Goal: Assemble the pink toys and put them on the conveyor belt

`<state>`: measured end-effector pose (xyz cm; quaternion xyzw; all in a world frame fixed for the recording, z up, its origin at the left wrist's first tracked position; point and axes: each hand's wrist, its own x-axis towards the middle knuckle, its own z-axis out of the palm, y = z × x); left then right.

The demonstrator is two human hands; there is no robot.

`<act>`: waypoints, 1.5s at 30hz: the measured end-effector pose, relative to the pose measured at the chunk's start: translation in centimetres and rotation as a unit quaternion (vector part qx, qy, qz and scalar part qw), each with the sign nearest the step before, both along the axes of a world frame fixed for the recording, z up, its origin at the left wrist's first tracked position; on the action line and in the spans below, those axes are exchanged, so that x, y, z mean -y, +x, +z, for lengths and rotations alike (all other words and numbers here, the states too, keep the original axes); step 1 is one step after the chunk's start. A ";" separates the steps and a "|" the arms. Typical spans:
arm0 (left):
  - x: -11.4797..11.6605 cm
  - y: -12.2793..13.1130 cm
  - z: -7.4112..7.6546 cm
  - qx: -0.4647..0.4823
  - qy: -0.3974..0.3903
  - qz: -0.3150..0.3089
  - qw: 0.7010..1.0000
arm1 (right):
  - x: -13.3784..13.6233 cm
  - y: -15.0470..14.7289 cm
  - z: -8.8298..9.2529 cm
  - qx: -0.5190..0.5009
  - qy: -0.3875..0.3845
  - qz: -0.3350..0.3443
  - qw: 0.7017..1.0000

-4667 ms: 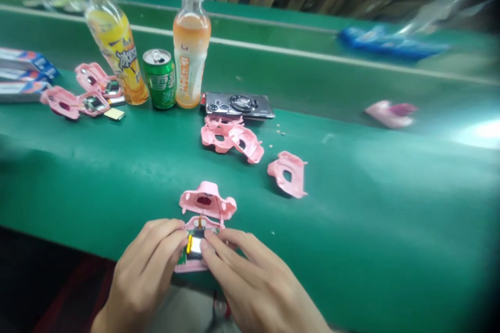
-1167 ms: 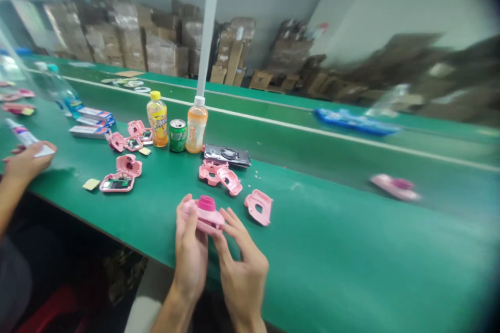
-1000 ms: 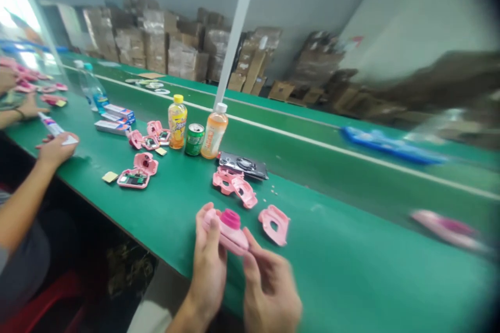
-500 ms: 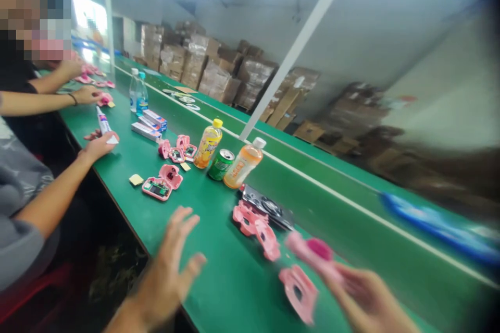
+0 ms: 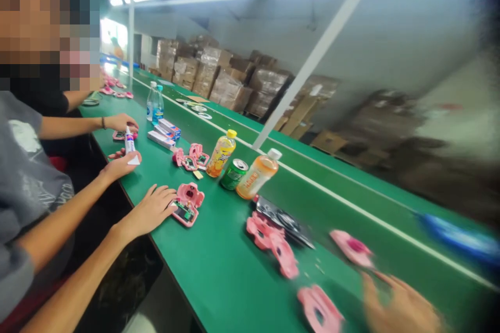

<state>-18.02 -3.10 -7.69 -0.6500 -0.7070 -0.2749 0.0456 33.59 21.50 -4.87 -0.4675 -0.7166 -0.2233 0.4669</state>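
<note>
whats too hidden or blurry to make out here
All in the head view:
Right hand: blur hides whether it touches the pink unit.
Open pink case, left part: covered by the left hand.
Nearest pink shell: cut by bottom edge.
Blue item: blurred.

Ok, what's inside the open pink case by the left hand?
Inside the pink case, a green circuit board and a dark part show. The fingers of the left hand hide one end; whatever lies beneath them can't be seen.
</note>
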 end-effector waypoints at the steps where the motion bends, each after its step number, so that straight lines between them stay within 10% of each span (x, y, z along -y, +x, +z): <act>1: 0.4 1.4 -0.2 -0.002 -0.005 -0.013 1.000 | 2.0 -0.3 0.1 0.031 0.026 0.022 0.999; 7: 3.0 9.3 -1.9 -0.022 0.035 -0.034 0.999 | 16.9 -6.2 0.7 0.040 -0.025 0.123 0.991; 12: 3.4 8.7 -1.6 0.004 0.015 -0.020 1.000 | 24.0 -13.9 1.4 -0.074 -0.225 0.246 0.940; 21: 2.2 8.7 1.4 0.212 -0.018 -0.111 0.971 | 19.5 -27.2 4.3 0.117 -0.451 0.340 0.817; 26: 1.6 10.2 1.1 0.395 0.076 -0.010 0.916 | 18.6 -29.0 3.9 0.091 -0.460 0.332 0.818; 39: 0.9 11.9 2.5 0.727 0.113 -0.008 0.677 | 18.2 -28.5 4.3 0.061 -0.435 0.330 0.835; 45: 0.6 12.7 1.9 0.720 0.134 0.019 0.680 | 18.7 -28.7 3.7 0.170 -0.382 0.258 0.871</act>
